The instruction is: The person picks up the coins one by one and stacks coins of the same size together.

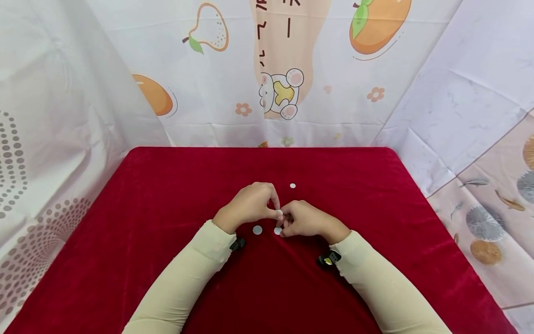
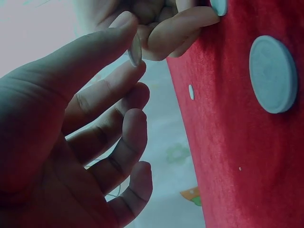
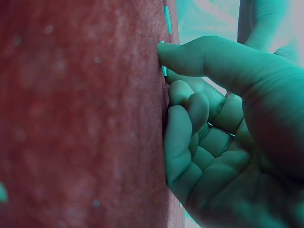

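My left hand [image 1: 252,202] pinches a coin [image 2: 136,50] on edge between thumb and index finger, above the red cloth; its other fingers are loosely bent. Right beside it, my right hand [image 1: 310,219] is low at the cloth with its fingers curled. Its thumb [image 3: 183,58] touches a second coin [image 1: 277,230] lying on the cloth, and the index finger is close to that coin's far side. A larger silver coin [image 1: 257,229] lies flat to the left, its raised rim plain in the left wrist view. Farther back is a small coin [image 1: 293,185].
A red velvet cloth [image 1: 187,176] covers the table. Behind it hangs a white curtain [image 1: 221,93] printed with fruit and a cartoon animal. Pale curtains also hang at the left and right sides. Each wrist wears a small black camera [image 1: 238,244].
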`<state>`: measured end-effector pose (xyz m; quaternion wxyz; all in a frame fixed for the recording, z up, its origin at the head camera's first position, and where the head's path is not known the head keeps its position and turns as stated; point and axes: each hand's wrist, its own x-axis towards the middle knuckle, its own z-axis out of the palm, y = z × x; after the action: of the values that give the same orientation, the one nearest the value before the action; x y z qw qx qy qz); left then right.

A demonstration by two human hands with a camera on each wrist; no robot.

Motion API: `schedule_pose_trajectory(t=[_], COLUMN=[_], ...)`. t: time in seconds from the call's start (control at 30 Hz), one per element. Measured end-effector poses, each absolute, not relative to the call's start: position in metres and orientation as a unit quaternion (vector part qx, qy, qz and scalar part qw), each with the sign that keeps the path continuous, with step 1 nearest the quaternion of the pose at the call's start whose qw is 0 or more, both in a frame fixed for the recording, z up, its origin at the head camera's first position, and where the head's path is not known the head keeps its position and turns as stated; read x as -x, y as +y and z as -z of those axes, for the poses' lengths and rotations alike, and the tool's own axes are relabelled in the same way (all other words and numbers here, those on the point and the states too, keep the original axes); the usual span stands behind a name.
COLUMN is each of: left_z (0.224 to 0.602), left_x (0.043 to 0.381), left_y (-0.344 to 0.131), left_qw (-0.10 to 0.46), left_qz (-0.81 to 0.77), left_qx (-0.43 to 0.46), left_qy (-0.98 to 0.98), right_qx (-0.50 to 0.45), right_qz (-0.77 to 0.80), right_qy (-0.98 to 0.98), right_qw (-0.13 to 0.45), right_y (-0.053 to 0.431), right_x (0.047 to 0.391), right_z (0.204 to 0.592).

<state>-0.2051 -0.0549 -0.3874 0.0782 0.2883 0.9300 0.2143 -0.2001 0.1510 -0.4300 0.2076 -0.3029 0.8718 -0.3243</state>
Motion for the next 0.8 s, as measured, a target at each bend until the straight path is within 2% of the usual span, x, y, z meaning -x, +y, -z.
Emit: schedule_pose_trajectory(t=[0.8], left_z=[0.3924], left_x=[0.2084], left_y=[-0.0553], left_qw=[0.139], left_qz=[-0.186], left_qx=[-0.300], left_qy=[0.925], right_qx=[0.307], right_qz=[0.322], right_qy=[0.871], right_qw=[0.206], right_y=[0.1497], right_x=[0.1998], right_z=[0.4302])
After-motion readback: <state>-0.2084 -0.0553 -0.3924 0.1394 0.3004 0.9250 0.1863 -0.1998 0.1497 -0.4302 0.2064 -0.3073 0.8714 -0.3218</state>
